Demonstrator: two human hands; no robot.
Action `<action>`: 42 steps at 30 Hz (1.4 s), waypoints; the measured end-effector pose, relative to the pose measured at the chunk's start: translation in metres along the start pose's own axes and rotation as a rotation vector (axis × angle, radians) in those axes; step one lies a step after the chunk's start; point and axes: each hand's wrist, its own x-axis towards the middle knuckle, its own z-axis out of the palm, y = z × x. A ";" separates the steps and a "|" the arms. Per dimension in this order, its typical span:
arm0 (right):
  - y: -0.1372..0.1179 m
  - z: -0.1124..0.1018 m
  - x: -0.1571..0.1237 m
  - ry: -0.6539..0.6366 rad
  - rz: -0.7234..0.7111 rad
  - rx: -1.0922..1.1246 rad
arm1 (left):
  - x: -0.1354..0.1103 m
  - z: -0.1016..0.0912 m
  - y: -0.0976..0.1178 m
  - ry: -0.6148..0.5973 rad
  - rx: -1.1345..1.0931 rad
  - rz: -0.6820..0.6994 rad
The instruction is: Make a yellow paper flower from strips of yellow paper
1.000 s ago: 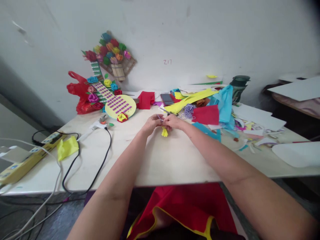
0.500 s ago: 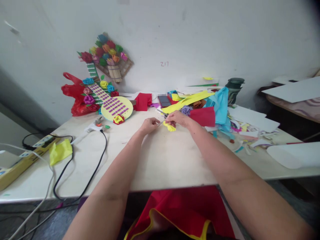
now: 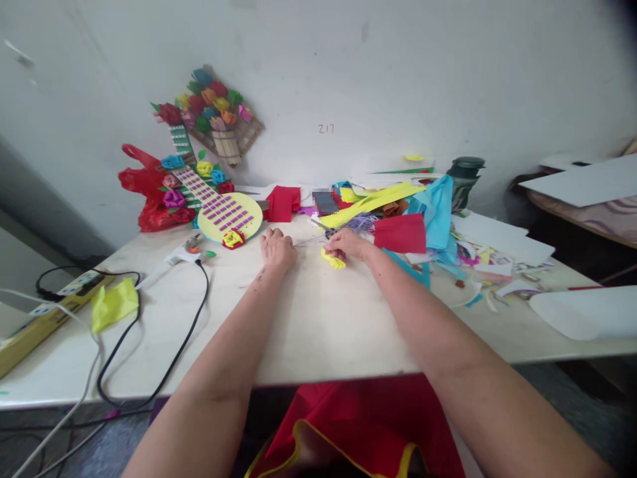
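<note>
My right hand [image 3: 348, 243] is closed on a small yellow paper flower [image 3: 332, 259], holding it just above the pale table [image 3: 318, 318]. My left hand [image 3: 277, 249] is curled in a pinch a little to the left. A thin thread or wire [image 3: 308, 243] runs taut between the two hands. Scissors [image 3: 326, 229] lie just behind the right hand. A yellow paper guitar with purple strips [image 3: 226, 214] leans at the back left, with small paper roses along its neck.
Red, yellow, blue and purple paper sheets [image 3: 403, 212] pile up at the back right beside a dark bottle [image 3: 464, 179]. A glue gun [image 3: 182, 252] with a black cable [image 3: 164, 358] lies left, near a yellow power strip [image 3: 44, 318]. White sheets [image 3: 582, 312] lie right.
My hands, joined at the flower a second ago, have drawn apart. The left hand moved left, pulling the thread out; the right hand keeps the yellow flower.
</note>
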 end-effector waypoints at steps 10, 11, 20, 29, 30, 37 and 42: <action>-0.007 -0.010 -0.007 0.207 -0.063 -0.149 | 0.008 0.006 -0.014 -0.154 -0.424 -0.291; -0.008 -0.011 -0.007 0.225 -0.087 -0.188 | 0.008 0.005 -0.012 -0.111 -0.463 -0.301; -0.016 -0.024 -0.018 0.034 -0.146 0.134 | 0.019 0.013 0.061 -0.353 -1.340 0.114; -0.011 -0.047 -0.023 -0.044 -0.330 0.708 | 0.018 0.033 0.099 -0.548 -1.042 0.274; -0.011 -0.049 -0.024 -0.029 -0.339 0.722 | 0.017 0.032 0.097 -0.539 -0.983 0.221; -0.016 -0.037 -0.023 0.021 -0.281 0.574 | 0.018 -0.007 0.039 -0.435 -0.585 -0.014; -0.014 -0.004 -0.011 -0.091 -0.163 0.372 | 0.015 -0.032 0.001 -0.319 -0.259 -0.057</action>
